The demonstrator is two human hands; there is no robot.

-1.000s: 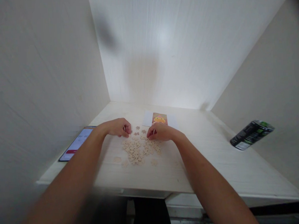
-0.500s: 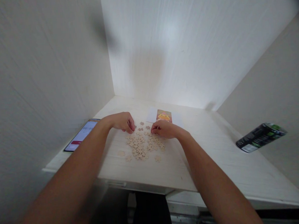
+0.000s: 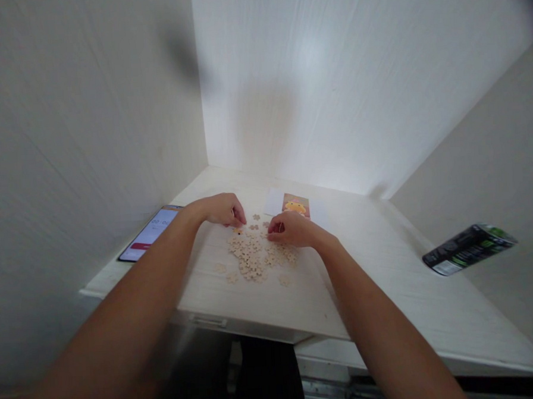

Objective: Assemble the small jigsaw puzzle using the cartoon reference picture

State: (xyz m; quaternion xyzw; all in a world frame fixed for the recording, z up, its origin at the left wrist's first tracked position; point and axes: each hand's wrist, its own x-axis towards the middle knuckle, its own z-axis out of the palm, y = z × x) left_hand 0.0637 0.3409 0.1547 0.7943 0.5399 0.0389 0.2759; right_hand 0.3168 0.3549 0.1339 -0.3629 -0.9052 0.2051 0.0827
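Note:
A pile of small pale puzzle pieces [image 3: 250,261] lies on the white table in front of me. My left hand [image 3: 226,210] is at the pile's far left side, fingers bent and pinched together. Just below its fingertips sits an orange puzzle piece [image 3: 238,231]. On the far right edge of the pile, my right hand [image 3: 291,229] has thumb and forefinger closed close over the pieces. Whatever either pinch holds is too small to make out. Between the hands lie a few darker puzzle pieces [image 3: 256,216].
Behind my right hand, a picture card [image 3: 296,204] with an orange figure lies on white paper [image 3: 273,201]. A phone [image 3: 150,233] showing a timer is at left by the wall. A black and green can [image 3: 468,248] stands at right. Walls enclose the table [image 3: 369,277].
My left hand has shifted slightly up and away from the pile, and an orange piece now shows beneath it. The right fingertips stay near the pile's far edge. The view has shifted slightly.

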